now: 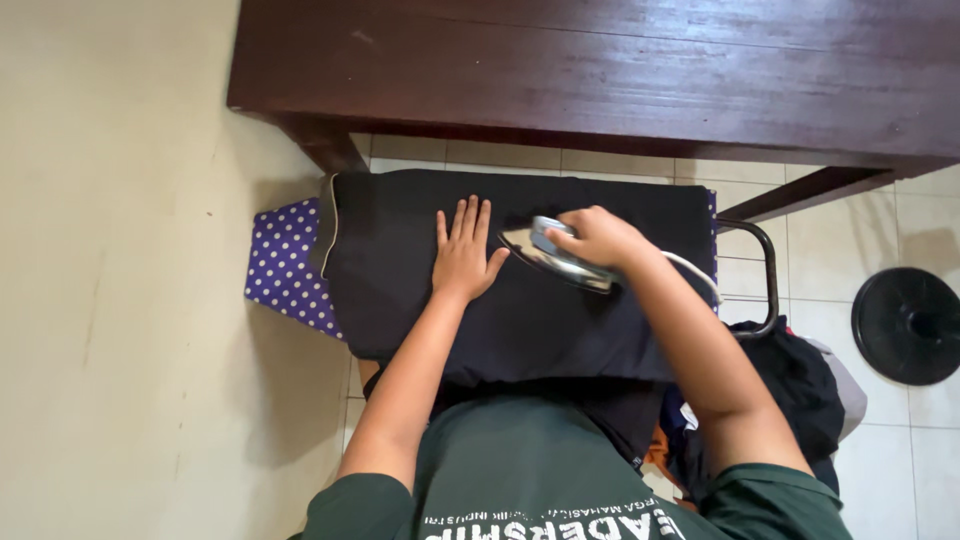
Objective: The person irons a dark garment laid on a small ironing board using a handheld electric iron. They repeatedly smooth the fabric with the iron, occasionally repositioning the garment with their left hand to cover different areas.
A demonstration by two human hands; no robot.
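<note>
Hands share the work over the ironing board (285,265): the left hand (463,255) lies flat with fingers spread wide, pinning the black cloth (520,320) smooth, while the right hand (600,238) grips the iron (552,258) resting on that cloth just beside it.

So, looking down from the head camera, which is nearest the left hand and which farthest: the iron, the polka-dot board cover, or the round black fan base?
From the left hand:
1. Iron, just to its right, under the right hand.
2. Polka-dot board cover, showing at the left end.
3. Round black fan base, on the floor, far right.
</note>
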